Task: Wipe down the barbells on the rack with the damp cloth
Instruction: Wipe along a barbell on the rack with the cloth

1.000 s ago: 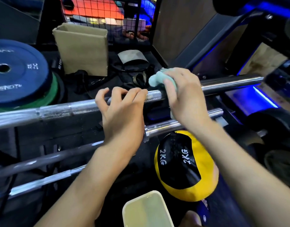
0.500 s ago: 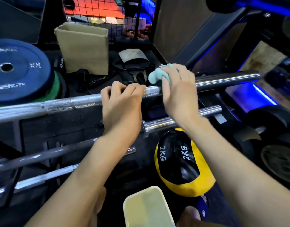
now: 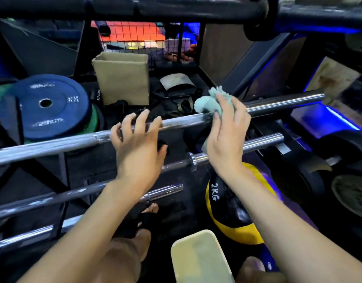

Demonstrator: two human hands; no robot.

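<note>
Top barbell [image 3: 176,123] runs across the rack, left to right, with two more bars [image 3: 261,140] lower down. Behind it sit a blue bumper plate [image 3: 47,107] and a cardboard box [image 3: 123,78]; a yellow-black 2KG medicine ball [image 3: 227,211] lies on the floor. Left hand [image 3: 137,148] is loose, fingers spread over the top bar, gripping nothing. Right hand [image 3: 227,135] holds the mint cloth [image 3: 208,103] against that bar.

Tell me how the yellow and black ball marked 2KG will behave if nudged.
The medicine ball is round with nothing visibly blocking it, so it would probably roll. Its 2KG marking suggests it is heavy for its size, so a light nudge may barely shift it.
</note>
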